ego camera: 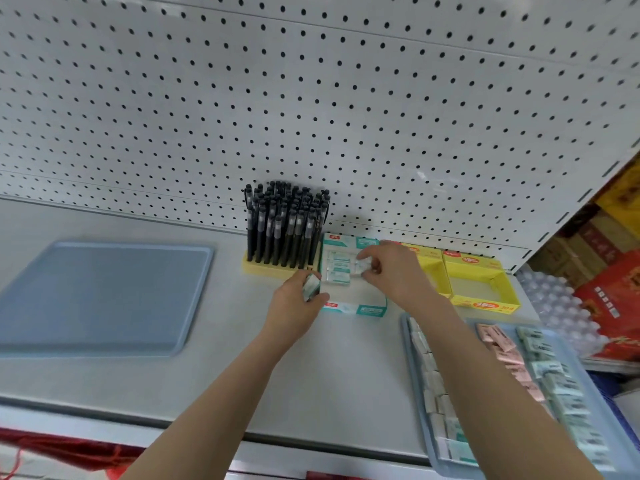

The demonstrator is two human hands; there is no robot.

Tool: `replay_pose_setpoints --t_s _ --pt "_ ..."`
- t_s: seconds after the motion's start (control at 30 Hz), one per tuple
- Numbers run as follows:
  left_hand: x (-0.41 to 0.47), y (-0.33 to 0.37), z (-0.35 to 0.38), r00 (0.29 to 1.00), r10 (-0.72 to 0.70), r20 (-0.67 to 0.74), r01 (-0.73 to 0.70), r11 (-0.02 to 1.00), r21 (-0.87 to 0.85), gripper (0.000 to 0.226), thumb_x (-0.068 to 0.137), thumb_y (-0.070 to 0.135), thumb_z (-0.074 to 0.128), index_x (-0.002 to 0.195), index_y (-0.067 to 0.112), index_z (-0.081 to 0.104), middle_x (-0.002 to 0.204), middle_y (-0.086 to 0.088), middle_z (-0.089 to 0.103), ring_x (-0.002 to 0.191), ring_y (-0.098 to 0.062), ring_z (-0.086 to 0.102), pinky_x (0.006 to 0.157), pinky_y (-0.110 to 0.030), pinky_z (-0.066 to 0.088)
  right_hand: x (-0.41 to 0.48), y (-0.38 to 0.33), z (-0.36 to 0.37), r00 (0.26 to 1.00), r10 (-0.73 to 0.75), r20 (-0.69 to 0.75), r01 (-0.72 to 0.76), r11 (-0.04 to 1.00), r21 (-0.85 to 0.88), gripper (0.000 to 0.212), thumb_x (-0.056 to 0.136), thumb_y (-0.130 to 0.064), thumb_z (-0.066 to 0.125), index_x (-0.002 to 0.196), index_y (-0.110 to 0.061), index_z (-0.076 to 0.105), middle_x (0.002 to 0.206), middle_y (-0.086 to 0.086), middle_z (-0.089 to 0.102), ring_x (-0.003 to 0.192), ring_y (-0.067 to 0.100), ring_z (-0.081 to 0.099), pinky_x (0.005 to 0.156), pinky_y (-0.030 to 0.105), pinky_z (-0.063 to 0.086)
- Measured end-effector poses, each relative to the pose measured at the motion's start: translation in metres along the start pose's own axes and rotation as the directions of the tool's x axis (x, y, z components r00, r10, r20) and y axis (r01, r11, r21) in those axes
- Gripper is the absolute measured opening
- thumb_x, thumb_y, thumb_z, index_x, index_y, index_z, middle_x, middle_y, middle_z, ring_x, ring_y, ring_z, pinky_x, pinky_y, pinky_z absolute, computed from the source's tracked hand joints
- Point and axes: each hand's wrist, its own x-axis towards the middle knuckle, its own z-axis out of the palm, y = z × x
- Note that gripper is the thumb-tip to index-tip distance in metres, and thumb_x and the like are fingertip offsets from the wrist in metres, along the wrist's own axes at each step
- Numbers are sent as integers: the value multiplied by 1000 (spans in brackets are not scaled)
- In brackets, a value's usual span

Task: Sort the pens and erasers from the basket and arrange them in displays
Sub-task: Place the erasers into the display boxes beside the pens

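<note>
A white and teal display box (353,308) lies on the grey shelf, with several wrapped erasers (337,268) stacked in its back half. My right hand (391,271) pinches one eraser (363,265) over that stack. At the box's left edge my left hand (298,303) grips a few more erasers (310,287). Black pens (287,223) stand packed in a yellow holder (256,266) just left of the box. A blue tray (433,427) at the lower right holds rows of white, pink and green-labelled erasers.
Two yellow display boxes (485,282) sit right of the teal one against the pegboard wall (311,98). An upturned blue tray (104,292) lies on the shelf at left. Red and yellow cartons (609,271) and packed bottles (554,303) stand beyond the shelf's right end.
</note>
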Motion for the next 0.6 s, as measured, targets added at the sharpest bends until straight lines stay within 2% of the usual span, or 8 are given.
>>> replay_pose_setpoints --t_s 0.1,0.2,0.3,0.53,0.6 --pt "0 1 0 1000 -8 15 8 1000 25 27 87 15 65 113 19 59 106 1 63 94 -19 59 72 -18 47 4 -2 15 987 -1 159 23 991 -132 32 81 -16 72 113 -21 69 108 6 60 97 24 61 80 27 43" --pt "0 2 -1 999 -14 31 13 999 35 29 88 16 65 116 20 57 110 1 61 97 -18 58 79 -23 48 8 1 21 980 25 197 19 976 -217 30 83 -13 66 111 -23 69 114 7 63 99 25 61 76 24 42" --pt "0 1 -2 998 -32 45 31 999 22 30 89 17 65 116 23 56 112 2 61 98 -18 59 79 -23 50 10 -1 22 980 28 195 19 972 -236 27 86 -12 60 111 -22 67 111 7 68 98 26 62 77 25 43" --pt "1 0 -2 998 -40 45 38 999 37 31 88 18 66 117 23 57 118 -2 63 99 -19 60 81 -29 55 10 6 31 996 2 86 22 961 -277 25 86 -12 63 108 -22 71 112 7 63 101 24 56 81 28 44" --pt "2 0 -4 999 -34 39 31 997 71 31 91 16 61 122 20 56 119 -3 62 95 -18 58 75 -26 51 7 7 29 999 -5 41 13 982 -190 22 89 -15 62 106 -22 73 110 2 66 98 20 57 79 25 44"
